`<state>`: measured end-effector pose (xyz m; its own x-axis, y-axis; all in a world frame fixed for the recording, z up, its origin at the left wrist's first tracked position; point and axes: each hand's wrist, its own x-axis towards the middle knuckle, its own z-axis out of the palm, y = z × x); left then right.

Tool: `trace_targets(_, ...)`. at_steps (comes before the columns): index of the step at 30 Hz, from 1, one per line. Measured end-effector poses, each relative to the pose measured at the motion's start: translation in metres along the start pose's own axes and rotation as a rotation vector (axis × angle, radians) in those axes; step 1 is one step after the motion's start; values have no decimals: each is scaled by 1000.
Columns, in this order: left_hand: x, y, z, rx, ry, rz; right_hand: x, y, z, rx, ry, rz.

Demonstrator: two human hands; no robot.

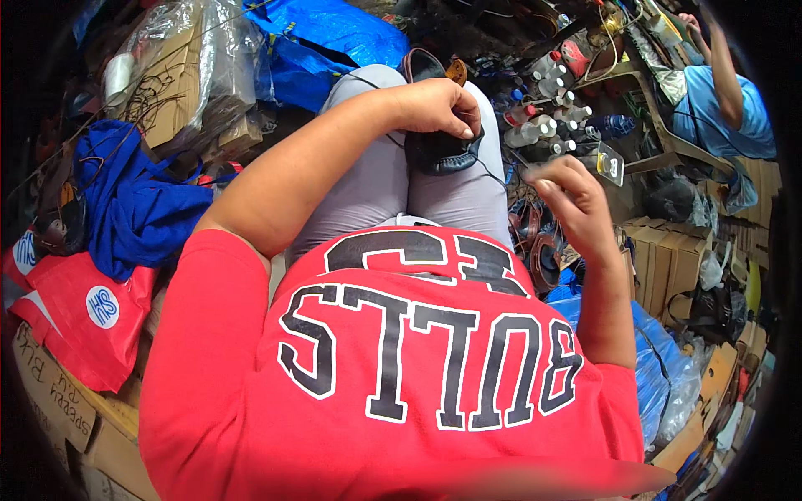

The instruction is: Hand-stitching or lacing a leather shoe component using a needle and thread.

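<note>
Red shirt fills the foreground; beyond it left hand [439, 107] pins the dark shoe [443, 150] on the lap, right hand [568, 196] pinched shut on thread [499, 177], off the shoe's right edge.

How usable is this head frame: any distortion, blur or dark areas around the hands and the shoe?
Head view: strong fisheye bending with a black vignette at the corners; even light, no harsh glare; left hand and dark shoe are sharp on the lap, right hand is slightly soft; the red shirt fills the lower frame, blurred at the bottom edge.
</note>
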<state>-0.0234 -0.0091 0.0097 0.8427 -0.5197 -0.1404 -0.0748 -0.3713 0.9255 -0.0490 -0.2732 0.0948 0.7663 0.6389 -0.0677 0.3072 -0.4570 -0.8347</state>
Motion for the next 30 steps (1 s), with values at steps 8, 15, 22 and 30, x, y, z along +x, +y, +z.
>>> trace_targets(8,-2,6,-6,-109,-121,-37,27,6,24,-281,-74,-17)
trace_targets(15,-3,3,-8,-124,-144,-47,35,0,22,-327,-173,76)
trace_targets(22,-1,1,-8,-118,-143,-64,39,-2,27,-369,-185,50)
trace_targets(30,-1,2,-8,-69,-152,-52,37,8,35,-235,-107,87)
